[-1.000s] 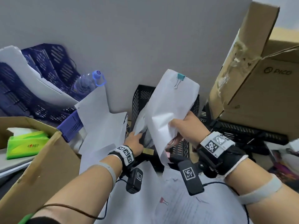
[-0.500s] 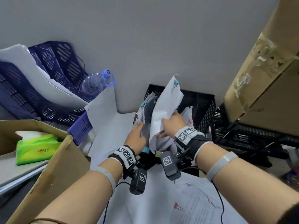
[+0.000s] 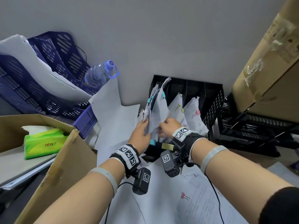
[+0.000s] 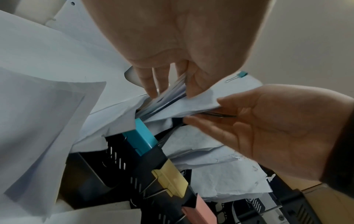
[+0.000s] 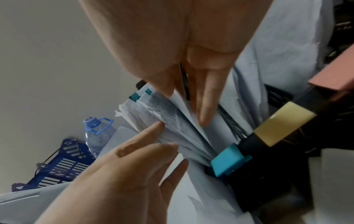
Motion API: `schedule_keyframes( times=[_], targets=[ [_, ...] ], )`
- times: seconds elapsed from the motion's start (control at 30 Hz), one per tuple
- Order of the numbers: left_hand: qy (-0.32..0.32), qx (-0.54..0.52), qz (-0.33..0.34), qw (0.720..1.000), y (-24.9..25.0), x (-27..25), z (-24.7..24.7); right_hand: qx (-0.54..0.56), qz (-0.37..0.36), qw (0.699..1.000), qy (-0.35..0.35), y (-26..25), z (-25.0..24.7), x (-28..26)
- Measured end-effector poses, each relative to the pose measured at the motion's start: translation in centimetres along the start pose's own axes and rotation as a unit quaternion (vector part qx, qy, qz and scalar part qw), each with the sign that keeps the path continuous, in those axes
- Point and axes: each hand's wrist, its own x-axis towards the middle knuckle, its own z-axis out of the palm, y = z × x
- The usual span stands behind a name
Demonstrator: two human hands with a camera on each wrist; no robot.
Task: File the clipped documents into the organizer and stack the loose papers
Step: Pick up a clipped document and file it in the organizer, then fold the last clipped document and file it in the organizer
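Note:
A black mesh organizer (image 3: 210, 97) stands against the wall. Its left slot holds several white documents with teal clips (image 3: 159, 110). The other slots hold a yellow-clipped document (image 3: 177, 107) and a pink-clipped one (image 3: 193, 115). My left hand (image 3: 145, 125) pinches the left-slot stack (image 4: 168, 97) between thumb and fingers. Beside it, my right hand (image 3: 161, 126) pinches the teal-clipped document (image 5: 172, 121) and holds it in that slot. Loose white sheets (image 3: 116, 113) lie left of the organizer. Another pink-clipped document (image 3: 202, 204) lies on the desk under my right forearm.
Blue plastic trays (image 3: 32, 88) and a water bottle (image 3: 98, 75) stand at the back left. An open cardboard box (image 3: 68, 159) with a green tissue pack (image 3: 43, 143) is at the left. A big cardboard box (image 3: 267, 70) sits on black trays (image 3: 258, 126) at the right.
My right hand has brought the teal-clipped document down from the air into the organizer's left slot. My left hand has stayed on the papers standing there.

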Motion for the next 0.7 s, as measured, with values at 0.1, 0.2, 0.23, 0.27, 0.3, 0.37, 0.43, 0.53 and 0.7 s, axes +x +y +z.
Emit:
schedule_keyframes(
  times=[0.1, 0.2, 0.23, 0.27, 0.3, 0.37, 0.43, 0.53, 0.7],
  targets=[
    [0.066, 0.002, 0.004, 0.998, 0.1, -1.0, 0.9, 0.025, 0.02, 0.997, -0.064, 2.0, -0.7, -1.4],
    [0.109, -0.054, 0.012, 0.993, 0.2, -2.6, 2.8, 0.042, 0.035, 0.995, -0.087, 5.5, -2.4, -3.3],
    [0.09, -0.076, 0.005, 0.993, 0.2, -3.1, 3.9, 0.049, 0.046, 0.994, -0.085, 7.2, -3.3, -4.0],
    [0.056, -0.098, -0.006, 0.994, 0.2, -3.8, 5.1, 0.05, 0.063, 0.994, -0.079, 9.1, -4.1, -4.6],
    [0.015, -0.112, -0.022, 0.993, 0.1, -4.5, 6.5, 0.05, 0.078, 0.993, -0.069, 11.2, -5.0, -5.4],
    [-0.07, -0.106, -0.058, 0.99, -0.5, -5.8, 9.5, 0.02, 0.099, 0.994, -0.036, 15.7, -6.7, -7.3],
    [-0.142, -0.034, -0.108, 0.983, -1.5, -7.2, 12.6, -0.042, 0.103, 0.994, -0.008, 20.2, -8.3, -9.1],
    [-0.204, 0.102, -0.199, 0.953, -3.7, -9.7, 16.1, -0.129, 0.118, 0.985, -0.004, 25.8, -10.2, -11.5],
    [-0.238, 0.154, -0.286, 0.915, -6.0, -14.1, 19.3, -0.139, 0.159, 0.977, -0.034, 31.2, -11.3, -14.1]
  ],
)
